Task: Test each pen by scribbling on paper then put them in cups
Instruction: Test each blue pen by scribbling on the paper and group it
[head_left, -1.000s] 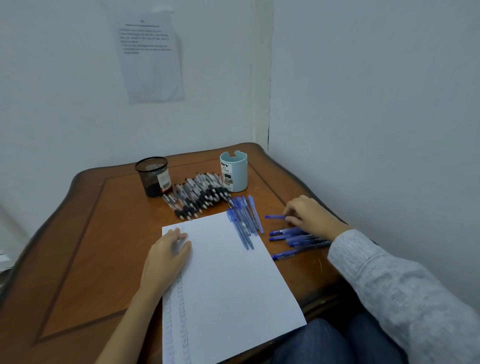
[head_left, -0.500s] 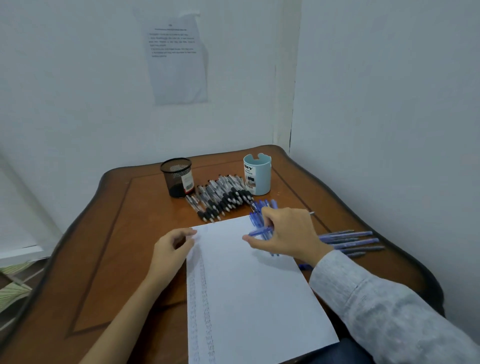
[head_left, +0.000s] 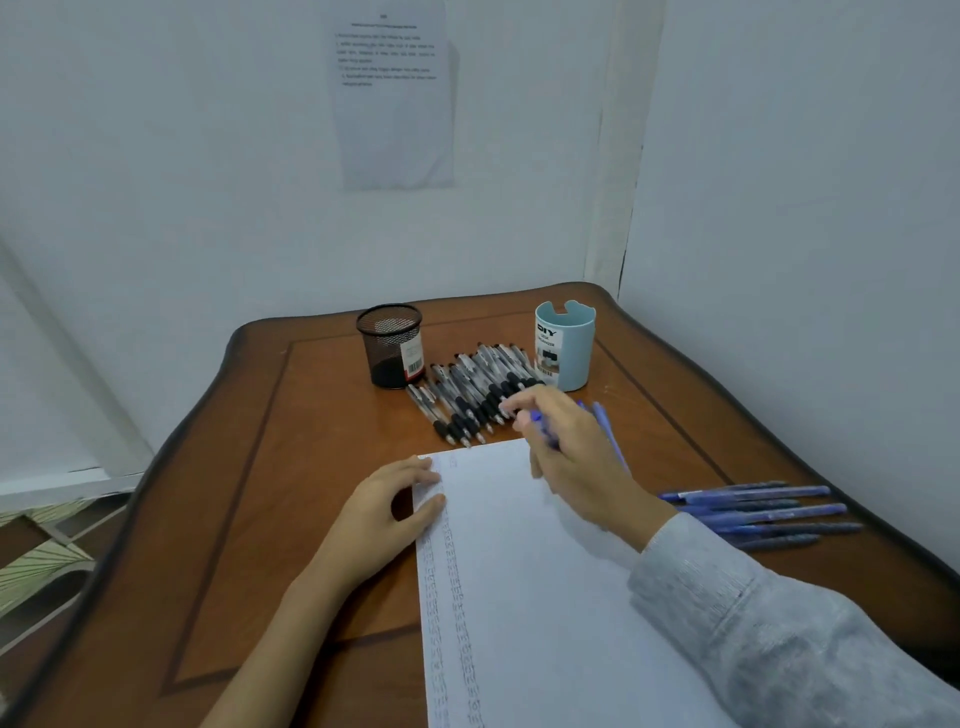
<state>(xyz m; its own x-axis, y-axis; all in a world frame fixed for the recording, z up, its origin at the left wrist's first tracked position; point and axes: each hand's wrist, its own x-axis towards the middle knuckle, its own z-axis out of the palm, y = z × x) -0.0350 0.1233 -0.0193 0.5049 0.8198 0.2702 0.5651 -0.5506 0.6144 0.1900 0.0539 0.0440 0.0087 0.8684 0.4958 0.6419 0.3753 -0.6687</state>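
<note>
A white sheet of paper (head_left: 524, 587) lies on the wooden table (head_left: 291, 467), with columns of faint scribbles down its left side. My left hand (head_left: 387, 512) rests on the sheet's top left corner, fingers curled over the edge. My right hand (head_left: 569, 457) hovers over the sheet's top edge and holds a blue pen (head_left: 540, 422), its tip pointing left. Behind it lies a row of black-and-clear pens (head_left: 475, 392). A black mesh cup (head_left: 390, 344) and a light blue cup (head_left: 565, 345) stand at the back. Several blue pens (head_left: 763, 512) lie at the right.
Walls close off the table at the back and right. A printed sheet (head_left: 395, 93) is stuck on the back wall. More blue pens (head_left: 605, 423) poke out behind my right hand. The table's left half is bare wood.
My right hand went from the blue pens at the right to the sheet's top edge, taking one blue pen with it. The head camera turned left. My left hand stayed on the paper.
</note>
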